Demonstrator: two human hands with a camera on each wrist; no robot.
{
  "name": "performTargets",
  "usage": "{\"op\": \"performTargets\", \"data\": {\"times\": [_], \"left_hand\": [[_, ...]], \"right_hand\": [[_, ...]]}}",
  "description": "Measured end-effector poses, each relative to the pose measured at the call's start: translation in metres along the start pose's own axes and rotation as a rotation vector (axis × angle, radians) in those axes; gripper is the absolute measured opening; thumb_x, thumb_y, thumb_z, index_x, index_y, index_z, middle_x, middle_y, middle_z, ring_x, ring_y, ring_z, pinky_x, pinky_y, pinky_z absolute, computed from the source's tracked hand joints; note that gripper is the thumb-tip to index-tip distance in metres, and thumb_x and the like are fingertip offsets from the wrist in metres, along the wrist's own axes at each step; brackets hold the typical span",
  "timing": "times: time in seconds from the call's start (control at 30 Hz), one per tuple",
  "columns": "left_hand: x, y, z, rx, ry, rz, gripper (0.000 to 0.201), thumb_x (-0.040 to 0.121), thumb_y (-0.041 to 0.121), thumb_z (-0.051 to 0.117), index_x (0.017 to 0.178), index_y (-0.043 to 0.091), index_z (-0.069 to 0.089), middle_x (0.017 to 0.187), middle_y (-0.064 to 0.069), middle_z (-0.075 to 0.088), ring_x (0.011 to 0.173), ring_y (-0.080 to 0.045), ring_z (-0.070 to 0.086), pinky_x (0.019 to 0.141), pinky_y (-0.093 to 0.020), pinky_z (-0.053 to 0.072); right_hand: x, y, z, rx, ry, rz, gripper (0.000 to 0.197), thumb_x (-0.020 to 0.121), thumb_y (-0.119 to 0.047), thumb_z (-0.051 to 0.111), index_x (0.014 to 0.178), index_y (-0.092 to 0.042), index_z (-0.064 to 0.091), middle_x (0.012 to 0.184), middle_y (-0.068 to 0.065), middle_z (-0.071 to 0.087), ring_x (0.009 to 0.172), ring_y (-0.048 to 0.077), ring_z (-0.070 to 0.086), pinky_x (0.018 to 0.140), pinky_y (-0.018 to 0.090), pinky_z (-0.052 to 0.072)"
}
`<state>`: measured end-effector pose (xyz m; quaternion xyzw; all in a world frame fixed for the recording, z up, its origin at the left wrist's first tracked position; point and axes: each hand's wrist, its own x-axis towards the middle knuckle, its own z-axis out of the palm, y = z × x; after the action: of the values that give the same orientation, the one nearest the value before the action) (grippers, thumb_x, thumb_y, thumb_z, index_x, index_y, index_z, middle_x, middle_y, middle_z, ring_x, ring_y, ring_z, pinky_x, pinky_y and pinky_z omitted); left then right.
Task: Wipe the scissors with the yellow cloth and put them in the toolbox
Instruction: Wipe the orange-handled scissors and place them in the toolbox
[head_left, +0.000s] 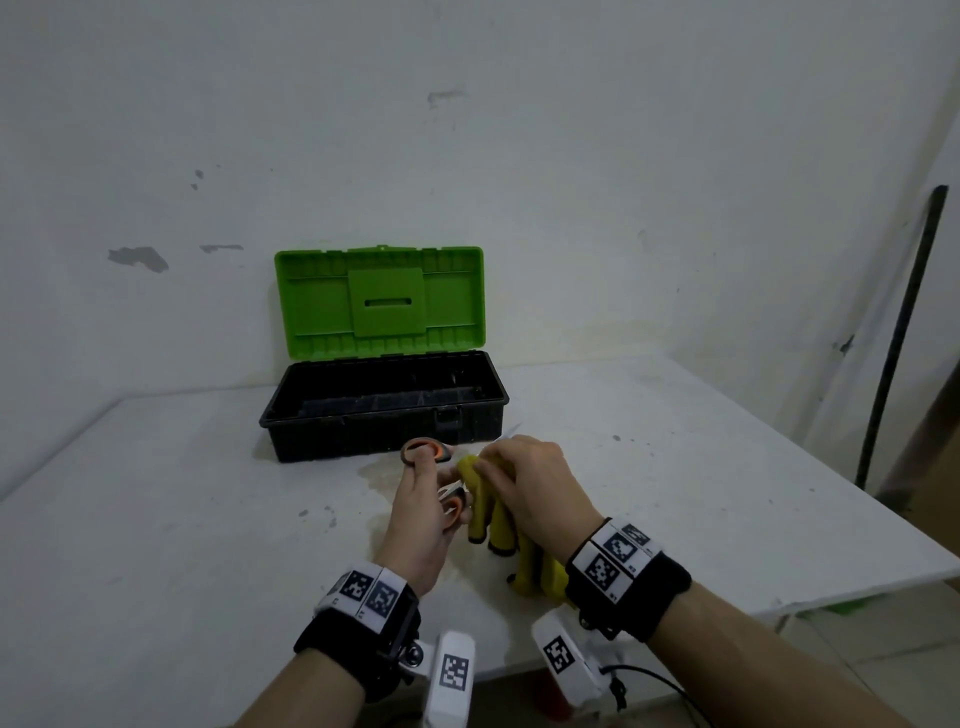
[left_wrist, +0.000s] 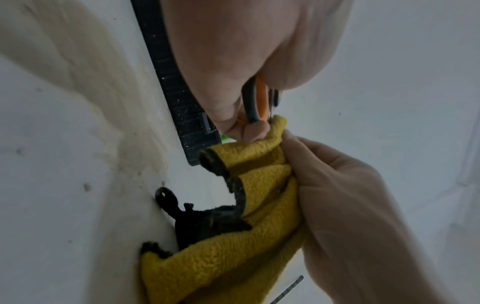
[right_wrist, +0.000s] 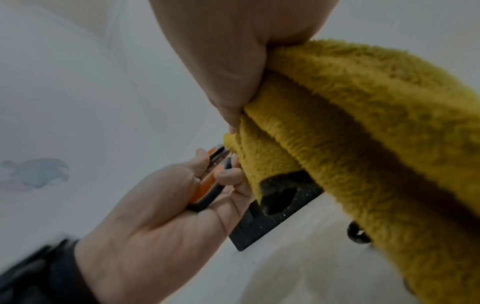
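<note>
left hand (head_left: 423, 512) grips scissors (head_left: 427, 451) | right hand (head_left: 530, 483) clutches yellow cloth (head_left: 496, 525) | stained white table (head_left: 182, 519) | scuffed wall (head_left: 519, 156)

The toolbox (head_left: 384, 410) stands open at the back of the surface (head_left: 156, 519), its black tray unobstructed from above and its green lid (head_left: 379, 301) upright behind, leaning near the wall (head_left: 519, 130), which closes off any approach from the rear. Directly in front of the toolbox, both hands crowd the way: the left hand (head_left: 423, 514) grips the scissors (head_left: 428, 452), the right hand (head_left: 524, 483) bunches the yellow cloth (head_left: 498, 519), which trails down onto the surface. Left and right of the toolbox the surface lies bare. Far right of the toolbox, a dark pole (head_left: 898, 338) leans against the wall beyond the surface's edge.
</note>
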<state>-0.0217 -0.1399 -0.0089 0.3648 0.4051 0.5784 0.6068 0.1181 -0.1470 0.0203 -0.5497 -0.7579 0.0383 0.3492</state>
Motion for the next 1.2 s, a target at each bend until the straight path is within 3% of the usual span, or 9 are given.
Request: {"op": "performTargets", "data": {"times": [0.13,0.33,0.5,0.63,0.83,0.9,0.97,1.03,1.2], "left_hand": [[0.0,0.0,0.0,0.039,-0.006,0.025,0.041,0.106,0.048,0.032,0.115,0.019,0.058,0.095,-0.007,0.072,0.077,-0.021,0.061,0.066,-0.034,0.051],[-0.001,-0.004,-0.001,0.055,-0.009,0.037,0.042,0.105,0.048,0.033,0.114,0.014,0.056,0.098,-0.015,0.061,0.07,-0.023,0.056,0.061,-0.033,0.049],[0.003,0.001,-0.01,0.165,-0.029,0.035,0.046,0.104,0.055,0.028,0.115,0.018,0.053,0.091,-0.013,0.068,0.058,-0.019,0.057,0.051,-0.031,0.046],[0.008,0.011,-0.014,0.285,-0.127,0.06,0.05,0.101,0.058,0.026,0.11,0.015,0.05,0.075,-0.008,0.059,0.047,-0.013,0.045,0.043,-0.022,0.029],[0.019,0.017,-0.027,0.151,-0.333,0.07,0.106,0.058,0.102,0.023,0.1,0.012,0.059,0.069,-0.001,0.052,0.05,-0.011,0.03,0.045,-0.024,0.014],[0.019,0.023,-0.028,0.119,-0.344,0.057,0.095,0.072,0.095,0.023,0.1,0.013,0.063,0.069,-0.003,0.053,0.05,-0.011,0.029,0.047,-0.025,0.012],[0.017,0.029,-0.025,0.206,-0.311,0.083,0.056,0.101,0.061,0.032,0.097,0.017,0.065,0.071,-0.003,0.053,0.05,-0.011,0.029,0.047,-0.026,0.013],[0.015,0.033,-0.024,0.347,-0.277,0.152,0.02,0.106,0.024,0.043,0.099,0.015,0.06,0.074,-0.006,0.053,0.049,-0.011,0.031,0.046,-0.026,0.017],[0.013,0.035,-0.028,0.57,-0.266,0.283,0.01,0.101,0.016,0.056,0.109,0.01,0.058,0.074,0.001,0.065,0.052,-0.003,0.048,0.051,-0.018,0.036]], "right_hand": [[0.0,-0.005,0.0,0.034,0.049,-0.015,0.017,0.096,-0.034,0.056,0.097,-0.023,0.069,0.091,-0.007,0.065,0.079,0.003,0.053,0.072,0.009,0.039],[0.004,0.004,0.0,-0.008,0.051,0.071,0.018,0.097,-0.031,0.055,0.097,-0.02,0.069,0.092,-0.004,0.067,0.084,0.011,0.059,0.079,0.022,0.046],[0.009,0.015,-0.017,0.212,0.078,0.243,0.013,0.092,-0.037,0.062,0.09,-0.027,0.071,0.084,-0.013,0.068,0.079,-0.002,0.059,0.067,0.009,0.043],[0.012,0.023,-0.023,0.477,0.053,0.378,0.014,0.09,-0.03,0.062,0.086,-0.026,0.074,0.084,-0.009,0.072,0.082,0.007,0.067,0.074,0.026,0.056],[0.014,0.02,-0.04,0.778,-0.017,0.489,0.014,0.092,-0.017,0.06,0.101,-0.022,0.07,0.092,0.013,0.073,0.082,0.026,0.071,0.073,0.037,0.061],[0.014,0.02,-0.044,0.828,-0.069,0.462,0.013,0.094,-0.018,0.06,0.104,-0.024,0.066,0.09,0.018,0.072,0.073,0.027,0.069,0.067,0.037,0.059],[0.015,0.019,-0.047,0.852,-0.112,0.422,0.01,0.097,-0.018,0.057,0.102,-0.019,0.066,0.085,0.018,0.07,0.07,0.024,0.066,0.065,0.035,0.057],[0.016,0.018,-0.049,0.887,-0.142,0.401,0.013,0.098,-0.015,0.056,0.1,-0.012,0.068,0.087,0.015,0.07,0.074,0.022,0.066,0.07,0.034,0.057],[0.02,0.01,-0.059,0.875,-0.227,0.332,0.017,0.093,-0.006,0.059,0.106,-0.01,0.07,0.094,0.01,0.072,0.084,0.02,0.068,0.079,0.034,0.058]]}}
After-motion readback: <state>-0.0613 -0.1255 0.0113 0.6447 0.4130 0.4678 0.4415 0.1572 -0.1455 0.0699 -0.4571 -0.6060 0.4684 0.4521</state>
